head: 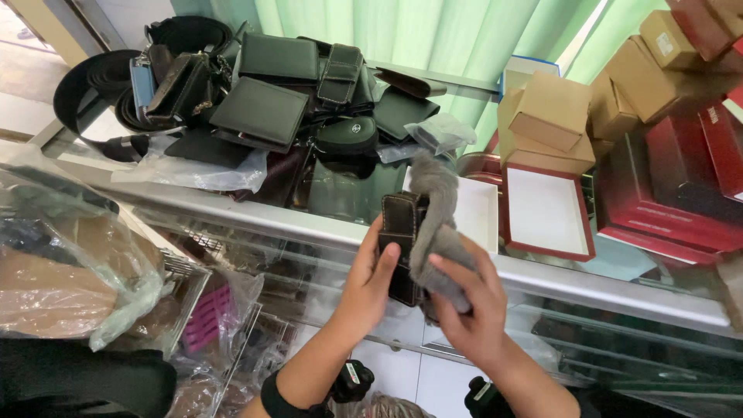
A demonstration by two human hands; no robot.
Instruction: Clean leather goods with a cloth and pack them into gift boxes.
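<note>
Beyond the grip, a glass-topped table [232, 210] carries a heap of dark green leather wallets [263, 112]. Just in front of the table's edge, the left hand [370, 285] grasps a small dark brown stitched leather case [400, 232] upright. Touching its right side, the right hand [472, 306] clenches a grey fuzzy cloth [437, 224].

Light: we see bright daylight through the green curtain [433, 31].
Glare: glass counter [619, 340] reflects.
Edges: wide-angle bending.
</note>
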